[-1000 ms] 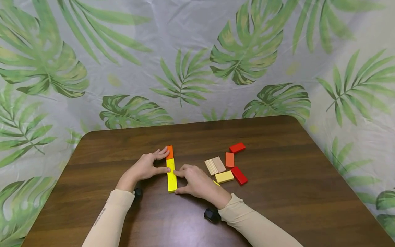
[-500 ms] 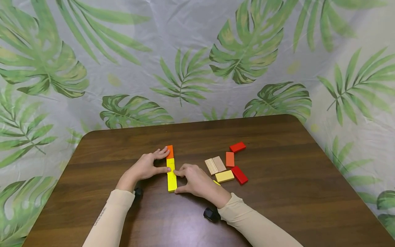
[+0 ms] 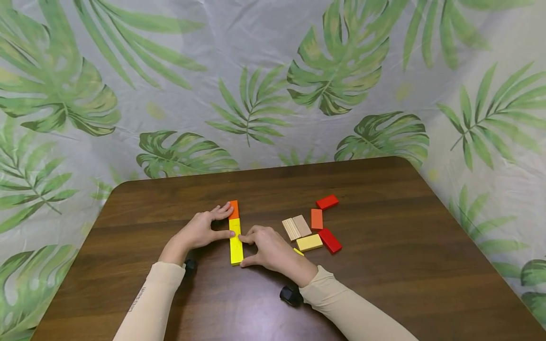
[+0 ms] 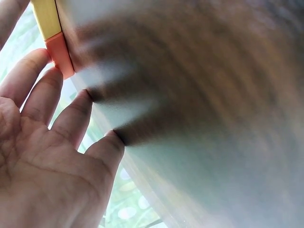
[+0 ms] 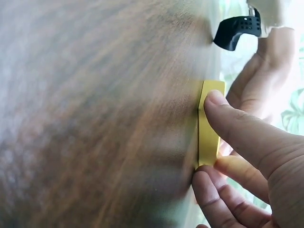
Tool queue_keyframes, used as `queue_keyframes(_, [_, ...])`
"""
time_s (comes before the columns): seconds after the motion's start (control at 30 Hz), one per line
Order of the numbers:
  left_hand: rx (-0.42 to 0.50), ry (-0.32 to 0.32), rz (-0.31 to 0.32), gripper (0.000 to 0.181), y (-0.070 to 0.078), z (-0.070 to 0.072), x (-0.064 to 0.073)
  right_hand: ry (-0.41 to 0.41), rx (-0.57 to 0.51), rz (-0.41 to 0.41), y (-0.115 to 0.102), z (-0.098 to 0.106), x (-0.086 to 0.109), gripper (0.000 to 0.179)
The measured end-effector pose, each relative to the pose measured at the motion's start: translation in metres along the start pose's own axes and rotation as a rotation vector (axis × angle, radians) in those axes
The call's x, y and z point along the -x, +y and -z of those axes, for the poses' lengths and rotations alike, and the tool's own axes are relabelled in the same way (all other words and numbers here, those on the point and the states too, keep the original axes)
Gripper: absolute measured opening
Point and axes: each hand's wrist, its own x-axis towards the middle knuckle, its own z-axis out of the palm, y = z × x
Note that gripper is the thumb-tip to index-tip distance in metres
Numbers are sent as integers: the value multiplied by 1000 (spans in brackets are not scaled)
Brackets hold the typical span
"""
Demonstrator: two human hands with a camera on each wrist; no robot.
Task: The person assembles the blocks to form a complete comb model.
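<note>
In the head view an orange block [image 3: 234,210] and two yellow blocks form a straight row on the table, the far yellow block [image 3: 235,225] against the orange one and the near yellow block [image 3: 236,254] closest. My left hand [image 3: 199,231] lies along the row's left side, fingertips on the orange block and thumb reaching the yellow blocks' junction. From the right, my right hand [image 3: 273,251] touches the near yellow block, its thumb at the near corner and its index finger farther along that side. The right wrist view shows the thumb against the yellow block [image 5: 209,135].
Loose blocks lie right of my right hand: two wooden ones [image 3: 296,227], a pale yellow one [image 3: 309,242], red ones [image 3: 330,240] and an orange-red one [image 3: 316,219]. A yellow piece [image 3: 298,252] is partly hidden by that hand. The table [image 3: 405,265] meets a leaf-patterned cloth [image 3: 256,85].
Both hands and the row keep nearly the same positions; the whole head view has only shifted slightly.
</note>
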Motion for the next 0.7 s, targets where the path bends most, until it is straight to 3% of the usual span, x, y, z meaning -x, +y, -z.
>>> queue_keyframes(0.7, [-13,7,-5,79,0,-1,0,-14,-1,-13,-1,0,0,70])
